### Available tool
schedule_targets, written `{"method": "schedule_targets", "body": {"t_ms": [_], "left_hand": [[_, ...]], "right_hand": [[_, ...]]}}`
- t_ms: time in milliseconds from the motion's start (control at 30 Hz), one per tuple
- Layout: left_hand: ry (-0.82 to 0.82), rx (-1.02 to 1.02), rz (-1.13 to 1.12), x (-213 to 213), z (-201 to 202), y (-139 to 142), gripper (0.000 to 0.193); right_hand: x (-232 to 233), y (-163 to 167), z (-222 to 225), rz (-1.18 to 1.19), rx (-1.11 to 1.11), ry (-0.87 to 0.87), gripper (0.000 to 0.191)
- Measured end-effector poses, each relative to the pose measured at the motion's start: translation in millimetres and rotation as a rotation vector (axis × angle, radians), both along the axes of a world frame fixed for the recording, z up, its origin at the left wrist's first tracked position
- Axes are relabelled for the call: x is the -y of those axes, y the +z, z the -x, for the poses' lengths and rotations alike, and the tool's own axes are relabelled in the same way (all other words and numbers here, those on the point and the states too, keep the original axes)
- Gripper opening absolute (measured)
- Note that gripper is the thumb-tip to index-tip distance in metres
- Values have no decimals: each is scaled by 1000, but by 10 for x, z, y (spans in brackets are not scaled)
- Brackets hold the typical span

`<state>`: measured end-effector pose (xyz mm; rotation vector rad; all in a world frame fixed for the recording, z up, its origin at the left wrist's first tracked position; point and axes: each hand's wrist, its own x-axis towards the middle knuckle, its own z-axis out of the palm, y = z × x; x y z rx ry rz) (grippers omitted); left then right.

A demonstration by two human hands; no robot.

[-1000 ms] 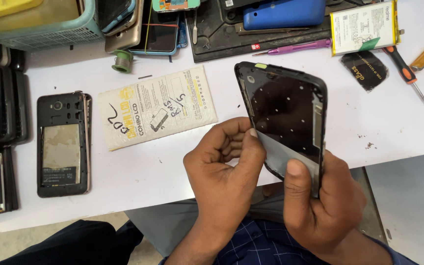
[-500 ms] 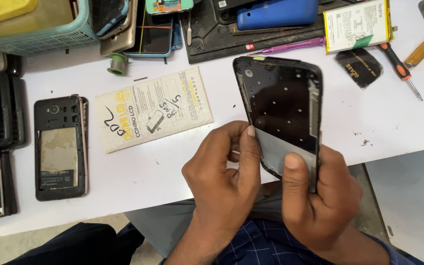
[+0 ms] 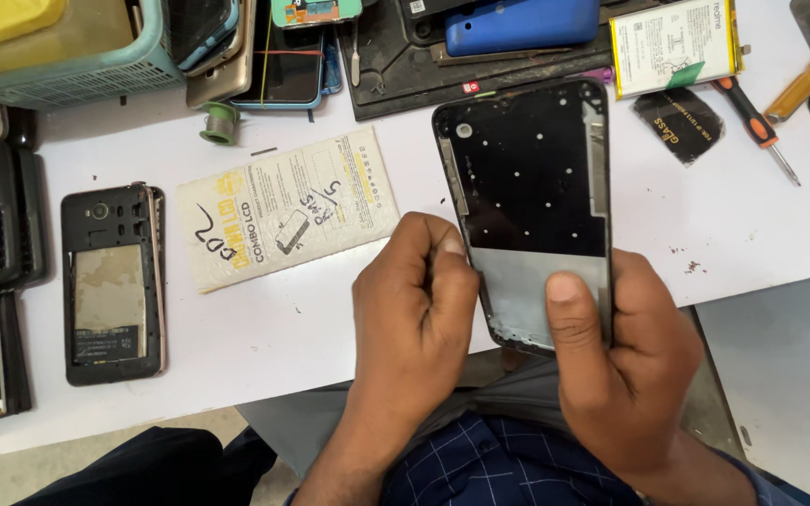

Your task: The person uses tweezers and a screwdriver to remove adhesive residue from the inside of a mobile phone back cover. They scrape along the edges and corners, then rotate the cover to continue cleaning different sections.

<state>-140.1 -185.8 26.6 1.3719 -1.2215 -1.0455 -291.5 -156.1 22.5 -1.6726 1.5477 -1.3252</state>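
Holding the black phone frame (image 3: 527,197) upright over the front edge of the white worktop (image 3: 752,234), the right hand (image 3: 625,365) grips its lower end while the left hand (image 3: 414,300) pinches its left rim, seemingly prying there, which needs gentle, steady force.

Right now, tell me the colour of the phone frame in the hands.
Black, its lower inner part pale grey: phone frame, head view.

Single head-worn view, looking steeply down, close over white workbench (image 3: 311,319)
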Motion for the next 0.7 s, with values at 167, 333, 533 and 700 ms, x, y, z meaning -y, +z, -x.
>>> {"method": "schedule_targets", "body": {"t_ms": [167,333,533,700], "left_hand": [[-20,-84,31,-58,-41,33,16],[-31,-112,49,-75,-38,-1,13],[-24,-101,68,-198,-85,-61,13],[94,-159,-25,-227,-49,-22,43]], "right_hand": [[-19,127,-39,-60,52,46,19],[31,148,-29,-97,90,44,19],[52,144,-8,-60,111,18,21],[-27,211,94,-56,128,18,22]]}}
